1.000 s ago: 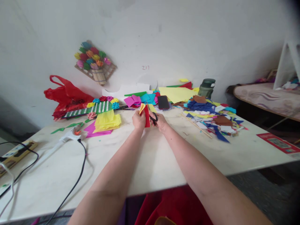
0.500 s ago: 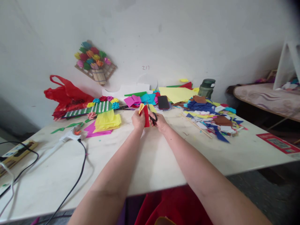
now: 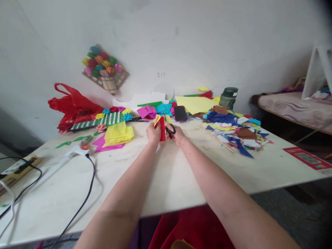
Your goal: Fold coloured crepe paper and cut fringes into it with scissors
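Observation:
My left hand (image 3: pixel 153 133) is closed on folded red paper (image 3: pixel 162 129), which stands upright above the table, with a yellow-orange piece (image 3: pixel 157 119) at its top. Close on the right, my right hand (image 3: pixel 177 135) has its fingers in the black handles of the scissors (image 3: pixel 170 130). The scissors' blades point away from me, beside the red paper's right edge; whether they touch it is too small to tell. Stacked yellow paper (image 3: pixel 118 134) lies over magenta sheets (image 3: pixel 110 148) to the left. Behind my hands is a black phone (image 3: pixel 181 113).
Paper scraps (image 3: pixel 233 129) and a wooden stick (image 3: pixel 218 139) lie to the right, a green bottle (image 3: pixel 228 98) behind them. Back left are a red bag (image 3: pixel 75 103) and paper flowers (image 3: pixel 114 109). A black cable (image 3: pixel 90 186) crosses the table's left (image 3: pixel 62 207).
The scissors' handles have spread slightly wider in my right hand. My left hand and the red paper have hardly moved.

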A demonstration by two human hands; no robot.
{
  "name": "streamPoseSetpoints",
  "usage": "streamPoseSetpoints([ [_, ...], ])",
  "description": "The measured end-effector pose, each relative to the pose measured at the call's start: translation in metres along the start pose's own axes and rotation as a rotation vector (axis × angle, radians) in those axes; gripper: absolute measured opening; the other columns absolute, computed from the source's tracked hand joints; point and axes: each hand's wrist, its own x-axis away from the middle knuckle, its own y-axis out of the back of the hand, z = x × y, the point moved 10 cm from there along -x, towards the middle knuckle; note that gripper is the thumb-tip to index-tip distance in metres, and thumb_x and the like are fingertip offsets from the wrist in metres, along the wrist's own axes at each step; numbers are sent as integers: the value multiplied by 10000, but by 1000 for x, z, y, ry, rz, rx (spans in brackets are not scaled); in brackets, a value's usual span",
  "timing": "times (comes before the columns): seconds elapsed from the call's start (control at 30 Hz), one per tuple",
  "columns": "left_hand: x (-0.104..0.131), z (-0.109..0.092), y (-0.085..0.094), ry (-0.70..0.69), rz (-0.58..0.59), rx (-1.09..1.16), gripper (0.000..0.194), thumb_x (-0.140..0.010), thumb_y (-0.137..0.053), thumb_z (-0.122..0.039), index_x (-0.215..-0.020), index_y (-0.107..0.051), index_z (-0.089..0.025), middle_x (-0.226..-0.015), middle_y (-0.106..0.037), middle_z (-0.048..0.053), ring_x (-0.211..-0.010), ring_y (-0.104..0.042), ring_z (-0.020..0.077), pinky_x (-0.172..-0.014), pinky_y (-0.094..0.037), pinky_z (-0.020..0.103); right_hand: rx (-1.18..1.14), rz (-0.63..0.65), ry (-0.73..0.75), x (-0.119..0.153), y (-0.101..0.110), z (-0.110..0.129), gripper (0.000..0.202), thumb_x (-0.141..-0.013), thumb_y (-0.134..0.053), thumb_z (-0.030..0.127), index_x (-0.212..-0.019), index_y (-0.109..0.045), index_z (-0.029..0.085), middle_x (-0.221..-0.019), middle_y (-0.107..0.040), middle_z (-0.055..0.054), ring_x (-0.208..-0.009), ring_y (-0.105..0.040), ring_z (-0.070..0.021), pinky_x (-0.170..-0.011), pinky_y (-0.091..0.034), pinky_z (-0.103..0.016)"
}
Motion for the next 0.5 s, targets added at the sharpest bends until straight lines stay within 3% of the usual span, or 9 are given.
streamPoseSetpoints([
  [0.5, 1, 0, 0, -4, -5, 12, 273, -729, -496, -413, -769, -628, -177, -637, -600, 40, -624, -573, 186, -570, -406, 262, 15, -46, 28, -5, 5, 0, 347, -616, -688, 457, -621, -541, 143, -385, -458, 65, -292, -371, -35, -299, -274, -156],
])
